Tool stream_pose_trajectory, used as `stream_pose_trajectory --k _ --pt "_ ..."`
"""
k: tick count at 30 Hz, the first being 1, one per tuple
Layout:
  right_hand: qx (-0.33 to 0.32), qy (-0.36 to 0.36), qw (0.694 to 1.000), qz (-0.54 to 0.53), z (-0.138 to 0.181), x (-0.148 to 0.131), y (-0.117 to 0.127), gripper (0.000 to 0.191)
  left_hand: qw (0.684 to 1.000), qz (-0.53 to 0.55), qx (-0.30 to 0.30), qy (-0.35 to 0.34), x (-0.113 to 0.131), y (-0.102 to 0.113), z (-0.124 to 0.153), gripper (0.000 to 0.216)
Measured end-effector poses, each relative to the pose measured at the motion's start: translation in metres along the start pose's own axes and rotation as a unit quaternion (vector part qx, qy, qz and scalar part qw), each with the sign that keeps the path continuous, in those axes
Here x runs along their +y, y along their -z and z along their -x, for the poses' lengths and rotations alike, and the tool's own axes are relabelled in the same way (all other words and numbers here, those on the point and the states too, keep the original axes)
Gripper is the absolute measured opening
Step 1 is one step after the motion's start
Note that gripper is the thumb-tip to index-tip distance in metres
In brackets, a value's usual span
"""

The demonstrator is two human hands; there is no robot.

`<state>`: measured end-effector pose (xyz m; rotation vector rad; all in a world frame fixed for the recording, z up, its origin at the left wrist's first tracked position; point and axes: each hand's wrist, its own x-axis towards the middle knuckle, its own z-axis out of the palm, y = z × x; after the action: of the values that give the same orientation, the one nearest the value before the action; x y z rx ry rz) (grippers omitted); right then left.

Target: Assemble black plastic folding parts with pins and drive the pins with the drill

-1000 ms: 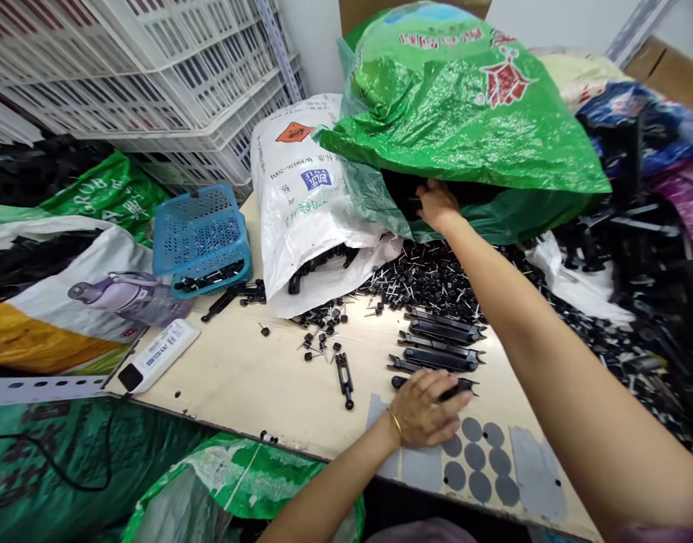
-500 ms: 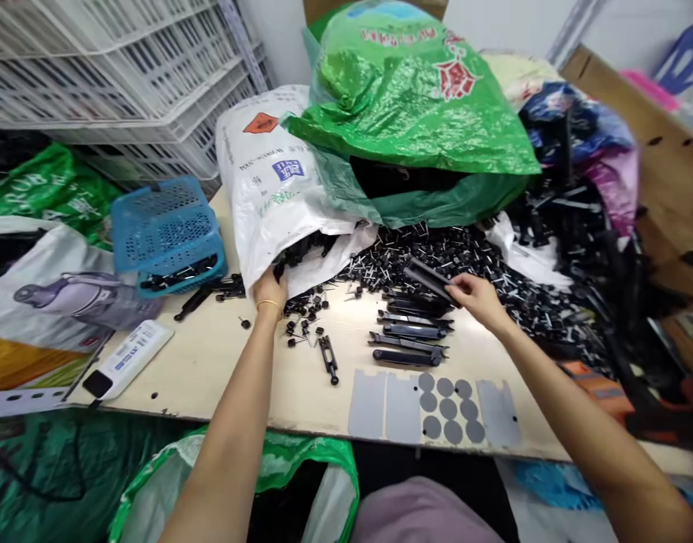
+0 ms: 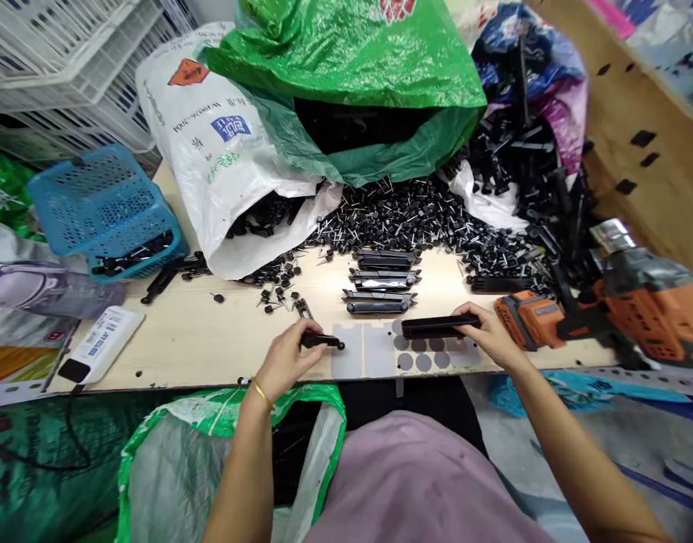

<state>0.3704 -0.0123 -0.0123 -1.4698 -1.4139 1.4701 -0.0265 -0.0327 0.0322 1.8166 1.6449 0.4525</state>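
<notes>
My left hand point(image 3: 286, 358) pinches a small black plastic part with a round knob at its end point(image 3: 323, 342), just above the table's front edge. In my right hand point(image 3: 487, 332) is a long black plastic housing point(image 3: 433, 326), held level by its right end over the grey round stickers point(image 3: 424, 362). Between the hands, grey rectangular sheets point(image 3: 378, 351) lie flat on the table. Behind them several black clamp-like parts point(image 3: 380, 280) lie in a row. Another forked black part point(image 3: 304, 308) lies just beyond my left hand, partly hidden by it.
A heap of black-headed screws point(image 3: 403, 215) spreads across the back, under a green bag point(image 3: 357, 68) and a white sack point(image 3: 193, 151). To the left are a blue basket point(image 3: 102, 204), a purple bottle point(image 3: 52, 290) and a white device point(image 3: 100, 347). An orange power drill point(image 3: 651, 302) lies right.
My left hand has come out of the white sack's mouth to the front, now with the knobbed part. My right hand has brought the housing from the back toward me. The view has tilted down.
</notes>
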Motion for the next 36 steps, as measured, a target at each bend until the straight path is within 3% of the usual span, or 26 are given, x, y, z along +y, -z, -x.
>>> stream_pose_trajectory --k 4,7,10,12,15,18,20,22,24,26,29,36 --pt "0.003 -0.033 0.999 0.012 0.018 0.025 0.000 0.021 0.994 -0.052 -0.086 -0.044 0.024 -0.024 -0.010 0.017" --pt "0.011 -0.043 0.998 0.037 0.023 0.031 0.002 0.020 0.990 -0.054 -0.108 -0.068 0.043 -0.055 -0.020 0.018" --pt "-0.005 -0.024 0.986 0.162 0.024 0.017 0.017 0.015 0.989 -0.068 -0.105 -0.082 0.061 -0.081 -0.026 0.014" --pt "-0.059 0.006 0.954 0.295 0.022 -0.002 0.035 0.013 0.987 -0.074 -0.107 -0.091 0.069 -0.089 -0.028 0.012" --pt "-0.121 -0.003 0.861 0.493 0.010 -0.032 0.052 0.013 0.982 -0.097 -0.131 -0.096 0.079 -0.091 -0.033 0.013" --pt "-0.090 -0.024 0.785 0.613 -0.013 -0.047 0.039 0.019 0.973 -0.161 -0.124 -0.107 0.093 -0.102 -0.041 0.013" --pt "-0.042 -0.013 0.773 0.633 -0.029 -0.045 0.015 0.027 0.967 -0.197 -0.102 -0.126 0.103 -0.124 -0.048 0.014" --pt "-0.006 0.007 0.788 0.615 -0.041 -0.032 -0.009 0.030 0.964 -0.208 -0.080 -0.146 0.109 -0.152 -0.053 0.014" --pt "0.007 0.024 0.826 0.563 -0.044 -0.013 -0.024 0.025 0.962 -0.208 -0.050 -0.168 0.109 -0.179 -0.054 0.015" --pt "0.019 0.046 0.873 0.486 -0.037 0.008 -0.027 0.023 0.960 -0.199 -0.022 -0.195 0.102 -0.197 -0.054 0.017" --pt "0.050 0.090 0.926 0.364 -0.017 0.033 -0.018 0.029 0.965 -0.152 0.010 -0.214 0.092 -0.207 -0.052 0.021" --pt "0.056 0.122 0.944 0.301 0.011 0.045 -0.021 0.040 0.974 -0.110 0.096 -0.173 0.092 -0.218 -0.056 0.034"
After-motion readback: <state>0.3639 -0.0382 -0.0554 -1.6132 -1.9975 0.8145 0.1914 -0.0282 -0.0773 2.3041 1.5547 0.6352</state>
